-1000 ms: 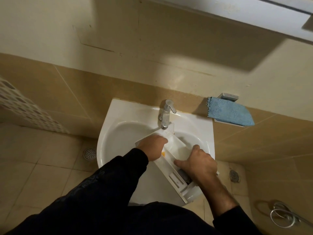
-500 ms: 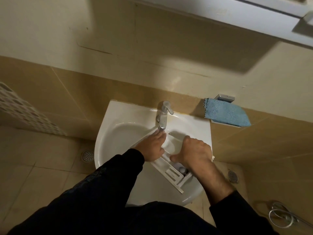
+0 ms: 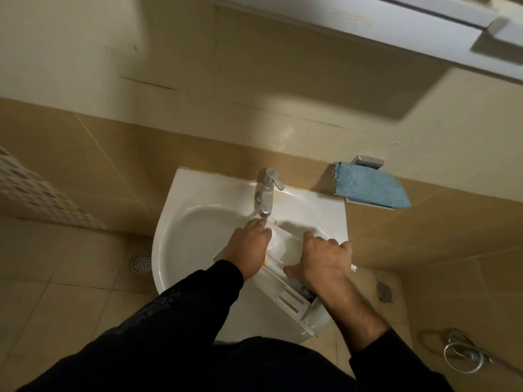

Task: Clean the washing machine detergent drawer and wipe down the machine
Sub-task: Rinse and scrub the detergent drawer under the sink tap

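Right now it's the rinse/scrub step: detergent drawer (image 3: 285, 290) lies across the sink (image 3: 198, 230), w/ its far end under the tap (image 3: 266, 193) and the front panel end hanging over the basin's near rim at approx 5 o'clock. Long axis runs diagonally, 11 to 5 o'clock, open compartments facing up. Left hand (image 3: 249, 250) is inside the far compartment, fingers reaching toward the spout; a bit of yellow shows under the palm, maybe a sponge, but can't tell whether the fingers grip it. Right hand (image 3: 322, 261) is curled over the drawer's right side wall, holding it steady. Water flow isn't clear from this view. Next move prob calls for working the left hand down the compartments toward the panel end while the right keeps the drawer from sliding off the rim. Blue cloth (image 3: 370, 188) sits on a wall holder at 2 o'clock, likely for the wipe-down later; machine itself not in view.
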A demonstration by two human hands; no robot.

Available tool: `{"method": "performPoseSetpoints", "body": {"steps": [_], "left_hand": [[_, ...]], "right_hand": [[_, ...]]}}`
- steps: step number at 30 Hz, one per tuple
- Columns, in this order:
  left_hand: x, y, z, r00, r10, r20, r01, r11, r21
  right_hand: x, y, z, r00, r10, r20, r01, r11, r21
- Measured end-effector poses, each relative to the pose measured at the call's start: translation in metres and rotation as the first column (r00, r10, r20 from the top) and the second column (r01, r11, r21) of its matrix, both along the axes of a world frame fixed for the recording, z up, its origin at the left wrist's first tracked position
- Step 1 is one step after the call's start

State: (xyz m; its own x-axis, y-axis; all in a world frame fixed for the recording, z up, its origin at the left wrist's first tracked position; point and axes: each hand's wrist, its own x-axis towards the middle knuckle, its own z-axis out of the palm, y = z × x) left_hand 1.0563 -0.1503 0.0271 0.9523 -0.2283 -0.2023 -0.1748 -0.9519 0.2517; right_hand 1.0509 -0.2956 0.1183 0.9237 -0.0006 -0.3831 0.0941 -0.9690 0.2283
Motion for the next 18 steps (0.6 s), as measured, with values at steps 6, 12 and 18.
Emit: {"method": "performPoseSetpoints", "body": {"steps": [6,12,18], "left_hand": [[-0.007,0.019,-0.009,0.98,0.137,0.147,-0.135,0.991,-0.019],[0.002,0.042,-0.02,0.946,0.325,0.005,-0.32,0.933,-0.161],[0.031,0.055,-0.022,0.872,0.479,-0.102,-0.483,0.809,-0.334]], "right_hand": [[-0.012,-0.012,-0.003,0.996,-0.084,-0.015,0.084,0.995,0.056],[-0.006,-0.013,0.007,0.985,-0.168,-0.049,0.173,0.978,0.113],[0.012,0.004,0.023,0.964,-0.133,-0.232,0.183,0.96,0.212]]}}
